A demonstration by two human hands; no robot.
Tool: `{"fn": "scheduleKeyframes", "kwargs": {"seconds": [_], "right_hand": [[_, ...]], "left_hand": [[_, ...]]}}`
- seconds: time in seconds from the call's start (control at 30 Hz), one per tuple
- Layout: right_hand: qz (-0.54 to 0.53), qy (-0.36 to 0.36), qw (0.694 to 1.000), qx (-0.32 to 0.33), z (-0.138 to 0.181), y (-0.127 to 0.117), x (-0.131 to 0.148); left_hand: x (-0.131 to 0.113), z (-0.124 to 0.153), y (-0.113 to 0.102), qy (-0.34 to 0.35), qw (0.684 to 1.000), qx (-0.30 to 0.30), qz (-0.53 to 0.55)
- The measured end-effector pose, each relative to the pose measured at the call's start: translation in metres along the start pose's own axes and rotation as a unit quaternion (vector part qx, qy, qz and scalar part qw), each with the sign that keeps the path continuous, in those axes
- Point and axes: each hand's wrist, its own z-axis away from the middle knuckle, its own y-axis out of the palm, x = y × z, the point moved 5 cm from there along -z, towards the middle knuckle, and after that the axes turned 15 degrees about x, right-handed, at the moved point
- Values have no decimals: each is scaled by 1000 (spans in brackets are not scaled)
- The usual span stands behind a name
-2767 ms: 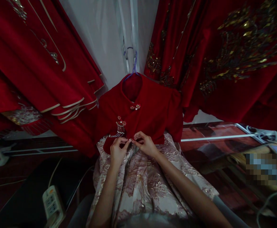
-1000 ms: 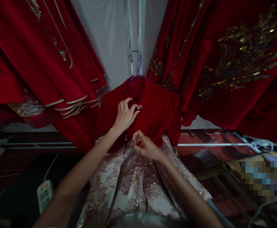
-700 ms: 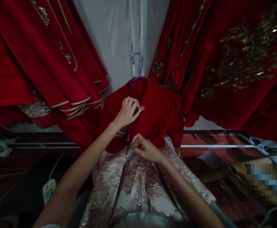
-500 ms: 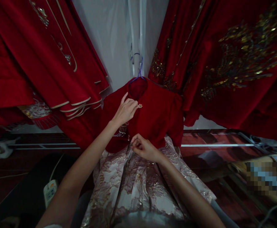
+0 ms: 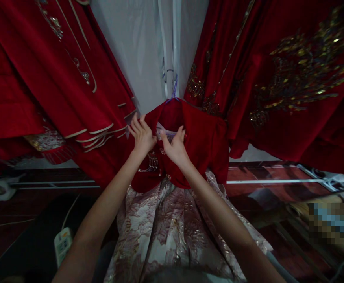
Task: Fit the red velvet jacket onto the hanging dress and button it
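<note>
A short red jacket [image 5: 203, 145] hangs on a purple wire hanger [image 5: 174, 87], over a pale pink brocade skirt with a metallic leaf pattern [image 5: 172, 232]. Its neck stands apart and shows the dark red inside and a lilac bar. My left hand [image 5: 142, 135] grips the jacket's left front edge, thumb at the edge and fingers over the cloth. At the opening, my right hand [image 5: 176, 149] has its fingers curled at the right front edge, its thumb stretched toward the left one. A beaded tassel ornament [image 5: 152, 161] lies below my left hand.
Red garments with pale piping [image 5: 101, 127] hang close on the left. A red garment with gold sequin embroidery [image 5: 304, 78] hangs at the right. A white rack bar [image 5: 266, 181] runs low behind. A power strip [image 5: 62, 243] lies at lower left on a dark surface.
My right hand has moved up from the hem to the neck opening. My left hand has shifted left, spreading the jacket's left front so that the lilac bar shows.
</note>
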Motion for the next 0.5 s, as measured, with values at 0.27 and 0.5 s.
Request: {"fn": "scheduleKeyframes", "kwargs": {"seconds": [0.27,0.5], "right_hand": [[361,-32,927,-96,-6,-122,-17],[451,34,888,-80,-54,-170,-30]], "left_hand": [[74,-41,-40,-119,992,30,-6],[115,-48,-37,-105,985,46,130]]}}
